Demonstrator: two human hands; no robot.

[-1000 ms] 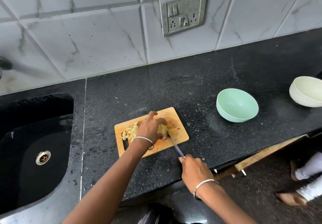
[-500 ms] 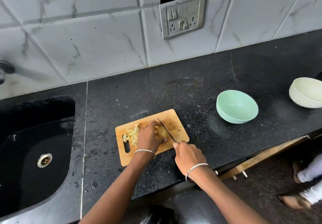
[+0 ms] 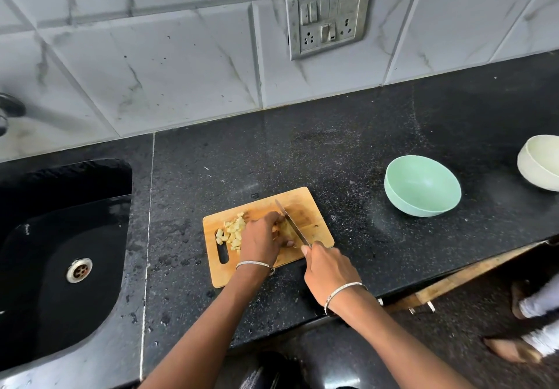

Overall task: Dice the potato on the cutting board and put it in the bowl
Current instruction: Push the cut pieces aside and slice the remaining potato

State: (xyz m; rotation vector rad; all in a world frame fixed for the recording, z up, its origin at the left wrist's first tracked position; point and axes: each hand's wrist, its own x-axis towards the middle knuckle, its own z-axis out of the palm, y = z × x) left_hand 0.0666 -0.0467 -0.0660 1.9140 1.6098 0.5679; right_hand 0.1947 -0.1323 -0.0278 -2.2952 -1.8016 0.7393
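The left hand [image 3: 261, 237] curls over the uncut potato [image 3: 286, 230] on the wooden cutting board [image 3: 316, 216], hiding most of it. The right hand [image 3: 329, 267] grips a knife [image 3: 291, 222], its handle buried in the fist and its blade against the potato. Pale yellow diced cubes [image 3: 233, 232] lie heaped at the board's left end, well apart from the mint-green bowl [image 3: 422, 187].

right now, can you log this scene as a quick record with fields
left hand: holds the potato piece on the cutting board
right hand: grips the knife, blade at the potato piece
diced potato: pile on the board's left part
green bowl: on the counter right of the board, nothing in it
cream bowl: far right, partly out of frame
sink: left of the board
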